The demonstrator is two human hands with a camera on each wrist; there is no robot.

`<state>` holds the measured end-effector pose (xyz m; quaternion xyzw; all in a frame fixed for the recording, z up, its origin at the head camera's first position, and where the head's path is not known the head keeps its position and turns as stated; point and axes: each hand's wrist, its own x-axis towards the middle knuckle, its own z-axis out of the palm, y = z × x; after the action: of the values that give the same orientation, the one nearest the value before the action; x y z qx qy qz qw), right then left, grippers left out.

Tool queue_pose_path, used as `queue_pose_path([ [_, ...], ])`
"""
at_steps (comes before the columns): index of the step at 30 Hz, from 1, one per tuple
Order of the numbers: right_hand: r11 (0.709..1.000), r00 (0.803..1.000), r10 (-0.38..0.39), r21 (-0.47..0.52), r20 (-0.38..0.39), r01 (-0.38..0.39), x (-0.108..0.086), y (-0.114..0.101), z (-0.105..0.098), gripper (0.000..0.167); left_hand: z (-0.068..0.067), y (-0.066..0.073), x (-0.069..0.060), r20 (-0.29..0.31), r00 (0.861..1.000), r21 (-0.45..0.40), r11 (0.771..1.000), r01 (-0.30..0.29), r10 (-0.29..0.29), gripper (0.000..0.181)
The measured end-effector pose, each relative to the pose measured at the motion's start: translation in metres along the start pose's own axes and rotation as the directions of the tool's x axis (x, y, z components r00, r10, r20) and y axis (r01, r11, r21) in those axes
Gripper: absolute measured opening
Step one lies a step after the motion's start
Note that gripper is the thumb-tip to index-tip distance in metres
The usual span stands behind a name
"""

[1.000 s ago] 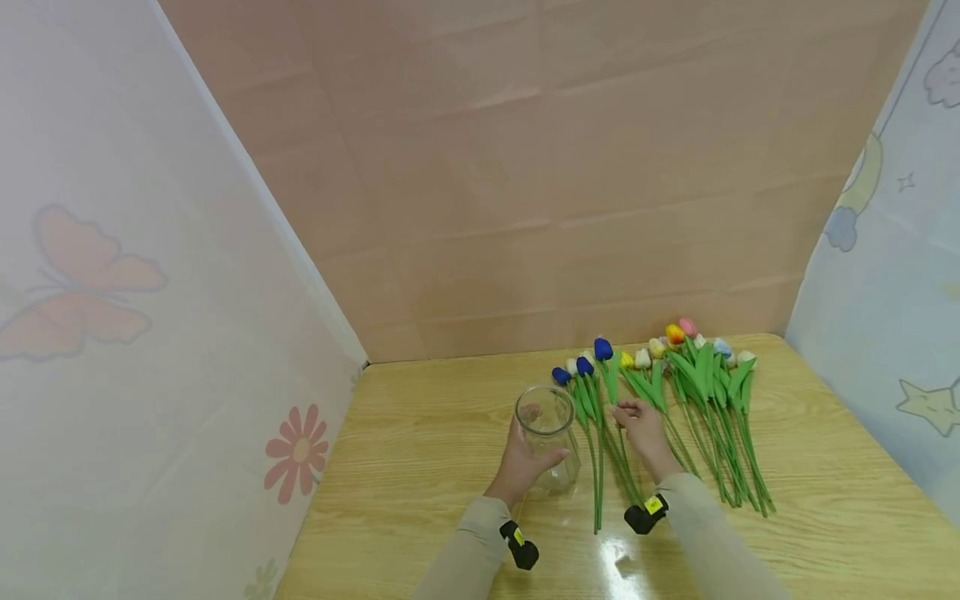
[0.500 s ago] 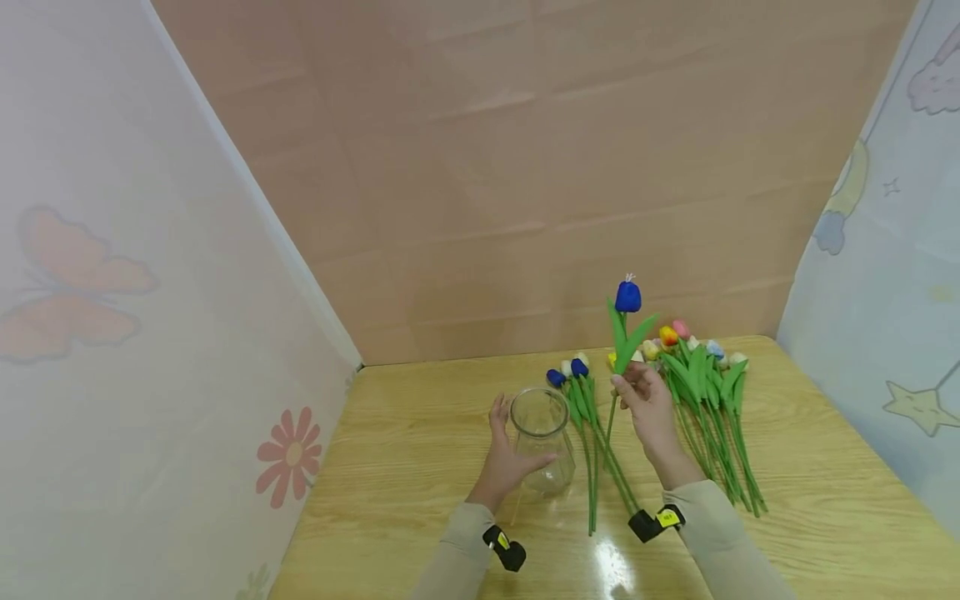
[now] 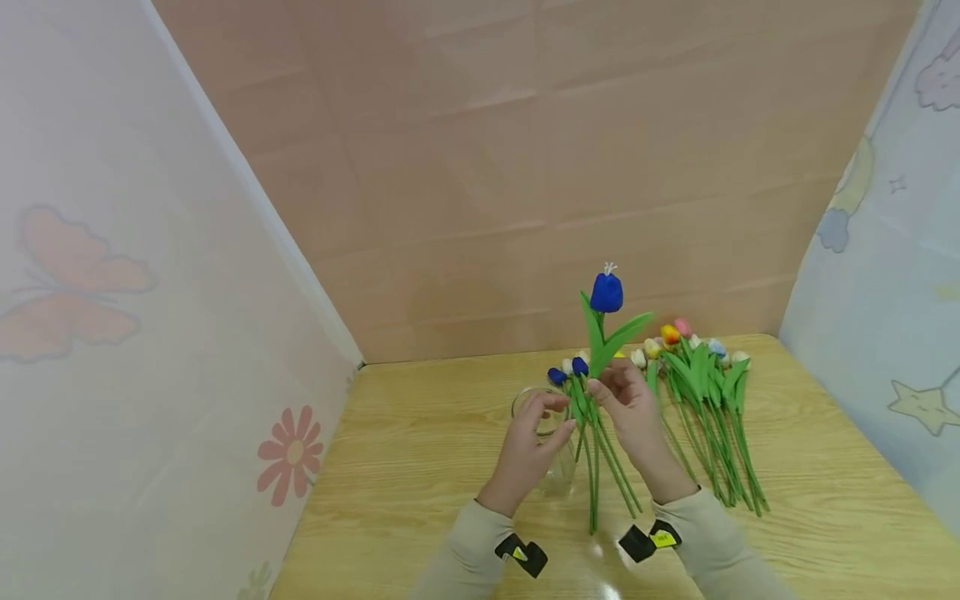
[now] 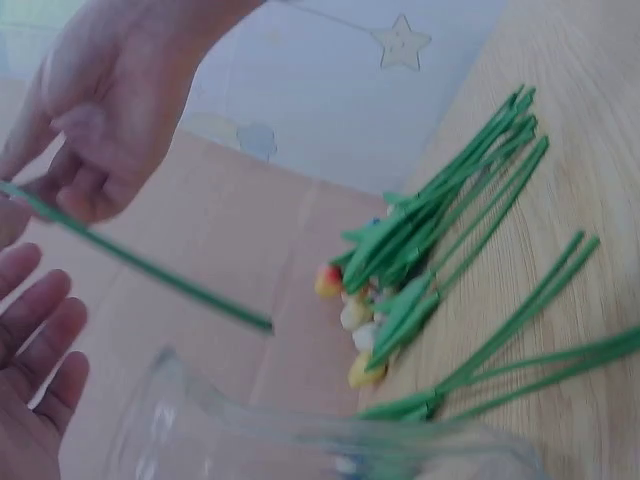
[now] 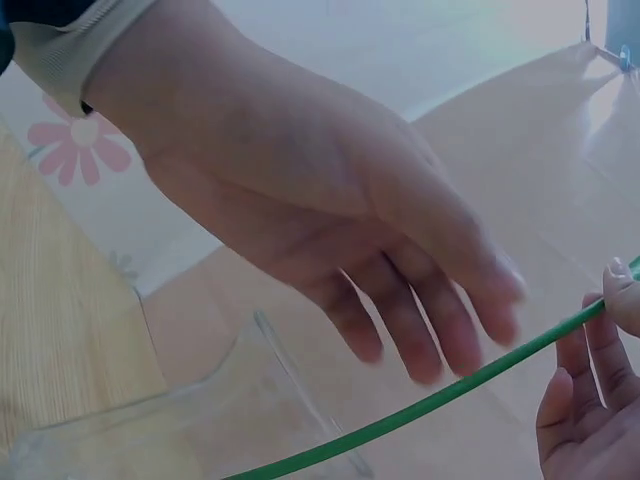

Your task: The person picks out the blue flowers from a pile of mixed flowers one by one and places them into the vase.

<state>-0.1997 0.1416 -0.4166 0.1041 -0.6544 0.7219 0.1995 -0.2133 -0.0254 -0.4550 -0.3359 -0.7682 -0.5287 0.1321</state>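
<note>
My right hand (image 3: 633, 412) pinches the green stem of an artificial blue tulip (image 3: 607, 293) below its leaves and holds it upright over the table. In the right wrist view the thumb and fingers of that hand meet on the stem. My left hand (image 3: 525, 450) is beside the stem with loosely bent fingers, holding nothing; a gap shows between them in the left wrist view. Behind the left hand stands a clear glass vase (image 3: 558, 479), its rim partly covered by the fingers. The lower stem (image 4: 180, 280) ends in the air above the vase mouth in the left wrist view.
Several blue and white tulips (image 3: 580, 367) lie on the wooden table (image 3: 420, 450) just right of the vase. Farther right lies a larger pile of mixed tulips (image 3: 705, 392). A pinkish-brown backdrop (image 3: 465, 208) rises behind the table, with printed cloth walls at both sides.
My right hand has picked the blue tulip up off the table and brought it left toward the vase. My left hand has let go of the vase and risen beside the stem.
</note>
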Motion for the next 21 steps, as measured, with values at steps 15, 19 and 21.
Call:
queue_pose_path([
  [15, 0.989, 0.978, -0.124, -0.056, 0.169, 0.135, -0.011, -0.001, 0.006, 0.019, 0.010, 0.017, 0.005, -0.014, 0.996, -0.074, 0.994, 0.081, -0.082, 0.012],
  [19, 0.981, 0.970, -0.169, -0.065, 0.172, 0.183, -0.009, -0.001, -0.002, 0.021, 0.007, 0.017, 0.004, -0.033, 0.999, -0.031, 0.999, 0.042, -0.043, 0.013],
  [21, 0.979, 0.970, -0.191, -0.042, 0.149, 0.200, -0.006, 0.002, -0.010, 0.021, 0.005, 0.017, 0.004, -0.050, 0.998, -0.003, 1.000, 0.029, -0.029, 0.014],
])
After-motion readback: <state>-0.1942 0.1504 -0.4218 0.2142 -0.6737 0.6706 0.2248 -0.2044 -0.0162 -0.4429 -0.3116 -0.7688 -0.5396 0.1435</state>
